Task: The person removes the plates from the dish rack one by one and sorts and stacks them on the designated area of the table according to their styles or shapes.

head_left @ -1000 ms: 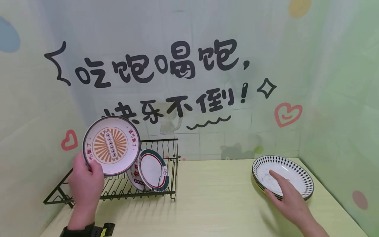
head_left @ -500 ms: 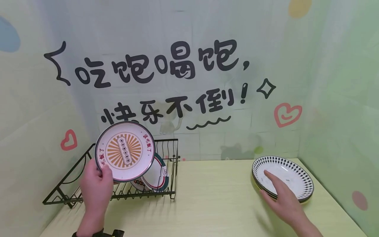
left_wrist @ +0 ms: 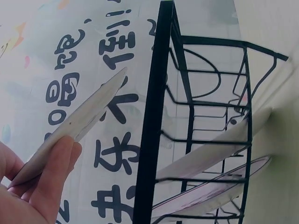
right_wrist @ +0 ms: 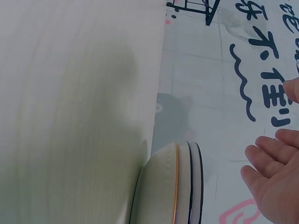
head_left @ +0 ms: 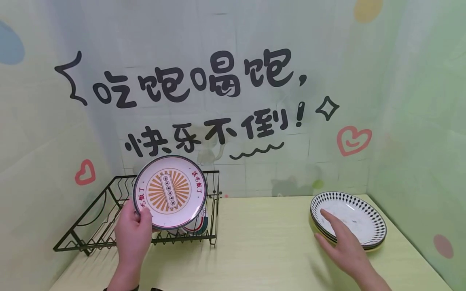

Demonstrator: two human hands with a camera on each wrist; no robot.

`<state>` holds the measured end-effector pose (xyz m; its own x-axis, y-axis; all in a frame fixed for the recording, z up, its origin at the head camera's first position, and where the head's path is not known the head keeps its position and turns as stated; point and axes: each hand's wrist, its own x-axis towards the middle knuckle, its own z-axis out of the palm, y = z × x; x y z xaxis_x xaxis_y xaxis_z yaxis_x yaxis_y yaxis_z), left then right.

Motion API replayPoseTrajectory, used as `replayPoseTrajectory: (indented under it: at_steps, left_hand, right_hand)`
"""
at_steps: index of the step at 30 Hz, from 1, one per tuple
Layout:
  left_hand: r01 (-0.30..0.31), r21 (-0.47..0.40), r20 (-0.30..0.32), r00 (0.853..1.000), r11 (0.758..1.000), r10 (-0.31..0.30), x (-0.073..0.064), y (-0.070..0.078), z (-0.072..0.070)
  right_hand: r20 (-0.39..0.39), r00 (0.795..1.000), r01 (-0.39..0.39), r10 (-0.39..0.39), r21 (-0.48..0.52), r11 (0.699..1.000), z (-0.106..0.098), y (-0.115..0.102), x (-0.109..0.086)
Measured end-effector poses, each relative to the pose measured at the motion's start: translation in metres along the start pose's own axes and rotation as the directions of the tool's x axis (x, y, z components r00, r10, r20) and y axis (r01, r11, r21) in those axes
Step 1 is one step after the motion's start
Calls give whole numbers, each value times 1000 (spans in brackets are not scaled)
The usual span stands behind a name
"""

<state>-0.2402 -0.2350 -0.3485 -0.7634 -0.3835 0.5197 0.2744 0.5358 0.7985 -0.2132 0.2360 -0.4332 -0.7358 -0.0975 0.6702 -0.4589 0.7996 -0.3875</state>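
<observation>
My left hand [head_left: 132, 238] pinches the lower left rim of a round plate [head_left: 170, 192], white with an orange sunburst and a dark edge. The plate is held up in front of the black dish rack [head_left: 91, 244], its printed face toward me. In the left wrist view the same plate [left_wrist: 74, 128] shows edge-on between thumb and fingers, apart from the rack. Two plates [left_wrist: 210, 186] lean in the rack's slots, mostly hidden in the head view. On the right, my right hand [head_left: 346, 250] hovers with fingers extended over the near side of stacked oval plates [head_left: 354, 220], holding nothing.
The pale wooden table [head_left: 255, 250] runs between the rack and the oval plates. Behind it hangs a printed backdrop [head_left: 262, 169] with large dark lettering, and side curtains [head_left: 418, 161] close off both sides.
My left hand has moved right and slightly down with the round plate, which now covers most of the racked plates. My right hand has shifted slightly left over the oval plates.
</observation>
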Motion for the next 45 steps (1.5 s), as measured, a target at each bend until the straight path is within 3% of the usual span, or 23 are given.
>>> replayPoseTrajectory:
  at_steps: [9,19,26,29,37,45]
  left_hand:
    - [71,-112,111,992,991,-58,-12,2,10]
    - [63,-143,152,988,988,-41,-24,6,28]
    - [78,-218,191,981,973,-35,-31,7,40]
    - [58,-197,202,979,979,-18,-33,8,44]
    - [37,-208,275,961,977,22,-43,12,55]
    - [96,-272,353,935,957,6,-52,15,66]
  right_hand:
    - [-13,1000,6,-6,28,1000,5,-6,3]
    - [-17,1000,17,-16,68,998,14,-11,7]
    - [-22,999,24,-23,71,997,18,-14,11]
    - [-16,1000,16,-15,80,997,20,-15,12]
    - [-11,1000,-1,2,108,994,25,-23,15]
    - [-28,1000,-4,8,149,989,32,-31,17]
